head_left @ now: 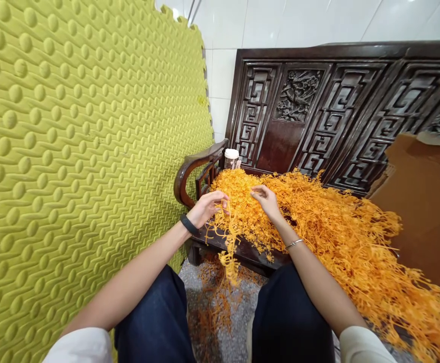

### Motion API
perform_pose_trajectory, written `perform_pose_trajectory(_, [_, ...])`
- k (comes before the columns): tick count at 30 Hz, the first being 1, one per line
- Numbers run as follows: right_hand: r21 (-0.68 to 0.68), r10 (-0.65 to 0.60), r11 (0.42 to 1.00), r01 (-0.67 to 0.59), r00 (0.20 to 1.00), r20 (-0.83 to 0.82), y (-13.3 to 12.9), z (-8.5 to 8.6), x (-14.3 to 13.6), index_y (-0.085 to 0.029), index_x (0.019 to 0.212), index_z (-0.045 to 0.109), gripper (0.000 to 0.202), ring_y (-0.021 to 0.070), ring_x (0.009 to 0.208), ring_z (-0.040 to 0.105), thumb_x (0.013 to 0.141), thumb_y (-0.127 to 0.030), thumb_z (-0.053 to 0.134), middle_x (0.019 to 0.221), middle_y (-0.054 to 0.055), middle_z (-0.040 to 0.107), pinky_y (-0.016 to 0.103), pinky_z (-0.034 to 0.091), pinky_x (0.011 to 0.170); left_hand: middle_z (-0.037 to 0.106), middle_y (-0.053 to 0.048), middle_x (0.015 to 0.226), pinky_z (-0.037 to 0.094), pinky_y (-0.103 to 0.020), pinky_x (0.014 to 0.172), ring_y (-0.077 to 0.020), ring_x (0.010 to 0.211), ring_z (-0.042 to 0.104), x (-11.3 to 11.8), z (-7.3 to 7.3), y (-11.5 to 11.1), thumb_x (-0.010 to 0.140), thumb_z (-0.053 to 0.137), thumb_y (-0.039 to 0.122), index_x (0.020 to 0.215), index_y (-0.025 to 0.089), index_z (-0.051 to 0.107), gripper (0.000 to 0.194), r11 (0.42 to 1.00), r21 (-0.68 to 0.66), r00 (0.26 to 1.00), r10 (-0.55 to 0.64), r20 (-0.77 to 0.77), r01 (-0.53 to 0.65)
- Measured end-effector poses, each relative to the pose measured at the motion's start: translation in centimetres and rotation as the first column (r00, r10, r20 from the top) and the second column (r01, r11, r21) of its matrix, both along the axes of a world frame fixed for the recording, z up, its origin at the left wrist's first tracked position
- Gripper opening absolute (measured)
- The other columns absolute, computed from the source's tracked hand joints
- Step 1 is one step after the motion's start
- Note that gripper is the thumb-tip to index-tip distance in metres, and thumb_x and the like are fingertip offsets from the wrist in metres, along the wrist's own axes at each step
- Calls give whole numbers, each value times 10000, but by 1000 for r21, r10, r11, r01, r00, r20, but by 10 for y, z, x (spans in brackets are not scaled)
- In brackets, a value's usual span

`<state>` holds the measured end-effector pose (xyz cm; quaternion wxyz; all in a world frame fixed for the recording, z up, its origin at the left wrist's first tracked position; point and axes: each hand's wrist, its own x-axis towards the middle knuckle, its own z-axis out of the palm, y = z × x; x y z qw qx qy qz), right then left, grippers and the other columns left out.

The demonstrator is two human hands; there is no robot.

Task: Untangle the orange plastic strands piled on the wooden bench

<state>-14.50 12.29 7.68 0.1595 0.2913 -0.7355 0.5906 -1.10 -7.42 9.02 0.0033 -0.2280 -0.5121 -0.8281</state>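
Observation:
My left hand (209, 205) is closed in a pinch on a strand of orange artificial foliage (230, 252). The strand hangs down from my fingers in front of a dark wooden bench seat. To the right, my right hand (265, 199) hovers over the orange pile with thumb and fingers drawn together. Whatever is between those fingertips is too small to make out. The heap of loose orange artificial foliage (318, 227) spreads over the seat around and behind both hands, running far to the right.
The carved wooden bench (282, 141) has a curved armrest (184, 181) on the left. A white-lidded jar (231, 157) stands in the seat's back corner. Brown cardboard (424, 206) leans at right. Yellow-green foam matting (91, 151) rises on the left. Orange scraps (220, 302) litter the speckled floor.

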Motion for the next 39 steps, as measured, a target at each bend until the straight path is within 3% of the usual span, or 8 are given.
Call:
perform_pose_trajectory(4, [69,-101,993,100,995,5,4,-4,-9,-102,1086,508,454,133,842,480,663,-247,585,1137,109,401,268,414,751,456,-40,718,410,-259,654,-83,643,443,-4,-5,-1,709,566,222,764,61,521,175,996,-30,996,87,1,-87])
perform_pose_trajectory(9, [196,-59,978,71,996,-63,-1,-4,4,-180,1199,428,582,167,995,427,647,-240,602,1286,87,241,298,402,815,407,-32,585,317,-209,563,-75,567,396,-9,-7,-2,736,540,311,685,60,492,261,994,-20,994,104,-16,-105])
perform_pose_trajectory(12, [200,109,974,-105,994,-6,-9,2,21,-138,1089,503,413,152,958,464,706,-278,568,1208,95,369,291,410,808,406,-29,604,289,-209,552,-59,539,363,-10,-6,-2,734,546,295,664,58,484,255,987,-81,989,135,-62,-140])
perform_pose_trajectory(16, [166,393,889,-427,897,201,-20,10,47,-113,1071,521,374,138,884,515,804,-368,456,1106,98,474,298,427,797,412,-29,623,279,-207,562,-51,543,354,-9,-7,-1,723,560,291,657,55,486,256,963,-204,983,165,-84,-179])
perform_pose_trajectory(21, [209,529,790,-576,813,243,-31,8,67,-110,1075,512,365,131,857,520,783,-330,501,996,89,533,286,413,788,393,-14,564,259,-195,543,-48,528,347,-10,-12,2,712,562,259,632,53,457,245,943,-294,987,134,-90,-155])
perform_pose_trajectory(25, [153,514,815,-559,819,255,-34,6,71,-66,886,540,280,117,766,524,703,-273,589,857,86,558,264,421,733,412,-8,571,276,-183,528,-42,527,360,-10,-12,5,656,617,274,658,47,467,273,923,-323,977,213,-29,-211])
perform_pose_trajectory(30, [138,484,855,-500,865,133,-34,5,67,-78,861,541,246,121,797,523,705,-262,587,869,82,551,256,412,751,503,-42,752,346,-166,519,-74,656,459,-9,-9,7,529,704,253,817,56,467,421,897,-342,932,339,128,-279])
perform_pose_trajectory(39, [95,478,859,-502,855,200,-32,9,69,-59,828,557,262,129,722,536,688,-275,602,804,93,558,279,438,699,536,-73,741,346,-186,501,-73,608,454,-6,-5,3,625,636,233,837,19,513,325,821,-558,973,211,95,-123])
